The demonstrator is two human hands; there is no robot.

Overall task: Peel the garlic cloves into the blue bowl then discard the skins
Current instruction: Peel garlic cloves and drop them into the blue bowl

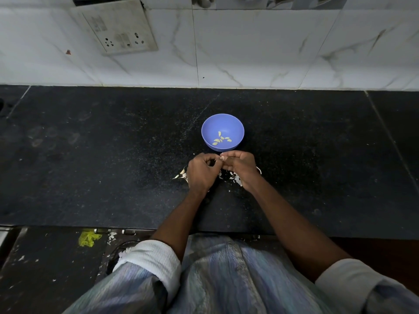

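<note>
- While both pinch one garlic clove [222, 157], left hand [200, 175] and right hand [240, 167] meet just before the blue bowl [238, 125].
- Peeled cloves [220, 139] lie inside it; skins [233, 177] litter the counter [90, 166] beneath.

Black counter [113, 166]: blue bowl [235, 123], probably garlic skins [234, 177].

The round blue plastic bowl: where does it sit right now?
In the head view the round blue plastic bowl stands on the black stone counter, just right of centre, directly beyond both hands, with peeled garlic cloves inside.
</note>
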